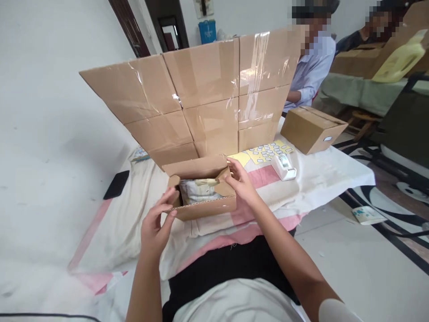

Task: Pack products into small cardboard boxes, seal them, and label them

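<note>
An open rectangular brown cardboard box [208,211] sits on the cloth-covered tabletop [318,179]. Around it, the person's left hand [157,219], at eight o'clock, holds the near left corner between thumb and fingers; the right hand [244,182], at three, grips the right end, thumb on a small flap. Crumpled printed paper [199,191] lies inside. At twelve stands a tall creased brown cardboard panel [212,85]; between two and three, a white tape dispenser [284,169]; at nine, well apart, a flat black rectangular object [116,184].
</note>
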